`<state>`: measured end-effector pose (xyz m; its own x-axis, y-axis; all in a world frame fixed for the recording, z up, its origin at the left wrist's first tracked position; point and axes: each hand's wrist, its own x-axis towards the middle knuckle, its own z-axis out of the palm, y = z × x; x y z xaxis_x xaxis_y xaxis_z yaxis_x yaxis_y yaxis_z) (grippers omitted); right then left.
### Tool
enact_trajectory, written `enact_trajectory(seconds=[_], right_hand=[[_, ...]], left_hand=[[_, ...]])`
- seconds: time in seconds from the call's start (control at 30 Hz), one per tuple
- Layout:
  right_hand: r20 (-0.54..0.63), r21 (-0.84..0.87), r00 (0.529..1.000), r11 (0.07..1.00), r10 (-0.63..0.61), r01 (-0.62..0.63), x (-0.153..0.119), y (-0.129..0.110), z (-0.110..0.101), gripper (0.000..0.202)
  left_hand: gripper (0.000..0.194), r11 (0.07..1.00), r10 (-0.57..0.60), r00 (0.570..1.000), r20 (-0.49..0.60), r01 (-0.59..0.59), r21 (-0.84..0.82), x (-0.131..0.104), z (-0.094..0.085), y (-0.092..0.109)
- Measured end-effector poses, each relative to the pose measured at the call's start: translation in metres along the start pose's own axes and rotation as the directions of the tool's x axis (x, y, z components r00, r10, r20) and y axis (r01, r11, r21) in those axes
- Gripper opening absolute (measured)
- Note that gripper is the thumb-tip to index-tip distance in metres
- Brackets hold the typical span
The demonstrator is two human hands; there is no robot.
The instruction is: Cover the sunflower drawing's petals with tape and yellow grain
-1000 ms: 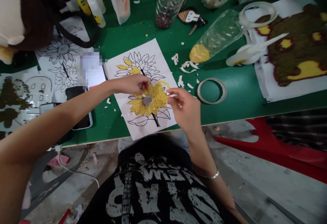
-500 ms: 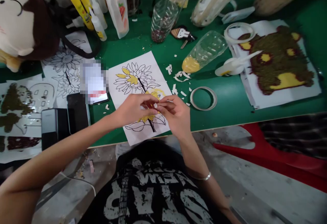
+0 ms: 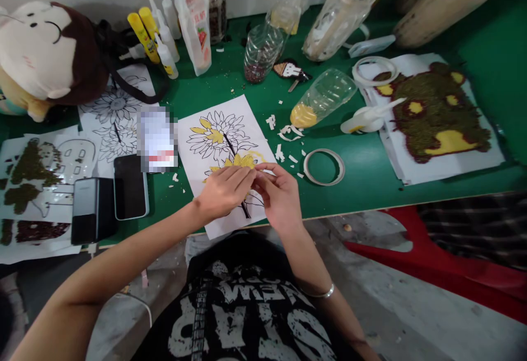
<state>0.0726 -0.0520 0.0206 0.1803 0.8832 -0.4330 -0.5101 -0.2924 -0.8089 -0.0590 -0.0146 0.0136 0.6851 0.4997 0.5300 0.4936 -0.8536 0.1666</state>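
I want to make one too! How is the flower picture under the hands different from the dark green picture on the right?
The flower picture is mostly white with black outlines; the dark green picture is mostly filled in. The left hand and right hand are over the flower picture, but away from the dark green picture. Both have white edges and yellow parts.

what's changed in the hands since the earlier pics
The left hand has moved right and the right hand left; they now meet over the flower sheet. The white bit between them no longer shows. Sheet, tape ring and key stayed put.
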Motion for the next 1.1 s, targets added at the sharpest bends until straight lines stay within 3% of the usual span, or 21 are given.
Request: enact_trajectory(seconds=[0.23, 0.3, 0.4, 0.53, 0.6, 0.77, 0.97, 1.1], right_hand=[[0.068, 0.093, 0.993, 0.99, 0.097, -0.103, 0.013, -0.006, -0.012, 0.019], [0.101, 0.112, 0.989, 0.987, 0.108, -0.119, 0.018, -0.01, -0.018, 0.022], [0.071, 0.11, 0.997, 0.993, 0.022, -0.03, 0.024, -0.017, -0.024, 0.017], [0.027, 0.106, 0.998, 0.993, -0.061, 0.058, 0.029, -0.02, -0.029, 0.017], [0.046, 0.099, 0.997, 0.993, -0.067, 0.063, 0.029, -0.02, -0.03, 0.02], [0.066, 0.089, 0.996, 0.994, -0.065, 0.059, 0.032, -0.019, -0.031, 0.025], [0.107, 0.054, 0.99, 0.995, -0.092, 0.087, 0.031, -0.022, -0.028, 0.032], [0.126, 0.065, 0.987, 0.994, -0.096, 0.088, 0.025, -0.024, -0.021, 0.033]], left_hand=[[0.024, 1.0, 0.018, 0.997, 0.077, -0.018, -0.005, 0.014, 0.007, -0.007], [0.023, 0.997, -0.044, 0.995, 0.091, 0.049, -0.054, 0.02, 0.007, -0.012], [0.027, 0.97, -0.209, 0.974, 0.088, 0.218, -0.108, 0.03, 0.004, -0.028], [0.026, 0.893, -0.445, 0.896, 0.011, 0.444, -0.07, 0.045, 0.0, -0.069], [0.021, 0.777, -0.627, 0.779, -0.008, 0.625, -0.072, 0.05, -0.002, -0.092], [0.015, 0.635, -0.764, 0.644, -0.042, 0.738, -0.229, 0.053, 0.0, -0.136], [0.019, 0.608, -0.787, 0.614, -0.058, 0.757, -0.24, 0.052, 0.007, -0.159], [0.033, 0.623, -0.768, 0.64, -0.03, 0.735, -0.269, 0.055, 0.001, -0.137]])
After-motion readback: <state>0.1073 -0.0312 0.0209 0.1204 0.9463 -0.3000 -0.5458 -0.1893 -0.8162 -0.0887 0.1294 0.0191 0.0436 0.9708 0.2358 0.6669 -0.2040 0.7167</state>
